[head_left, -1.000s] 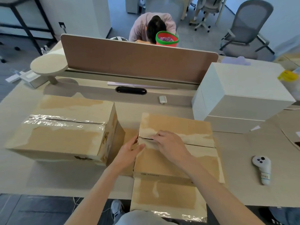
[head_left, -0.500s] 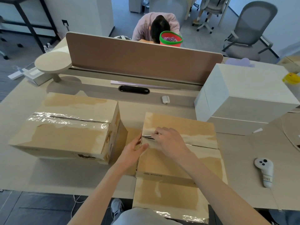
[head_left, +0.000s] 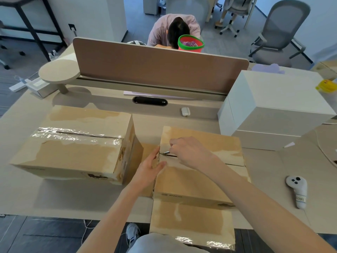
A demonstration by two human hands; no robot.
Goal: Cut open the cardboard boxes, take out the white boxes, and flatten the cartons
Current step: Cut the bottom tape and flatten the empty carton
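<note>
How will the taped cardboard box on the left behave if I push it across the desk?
Probably slides, not tips: the cardboard box is wide and sits flat on the desk. Likely stiff, since tape seals its top. Its weight is hidden.

Brown carton (head_left: 200, 172), bottom centre of frame, lies flat w/ its long top seam partly slit. Small blade (head_left: 165, 153) sits at the seam's left end. 2nd carton (head_left: 76, 148), centre-left, upright, taped shut w/ clear tape. White boxes (head_left: 273, 106) stacked at upper right.
</note>
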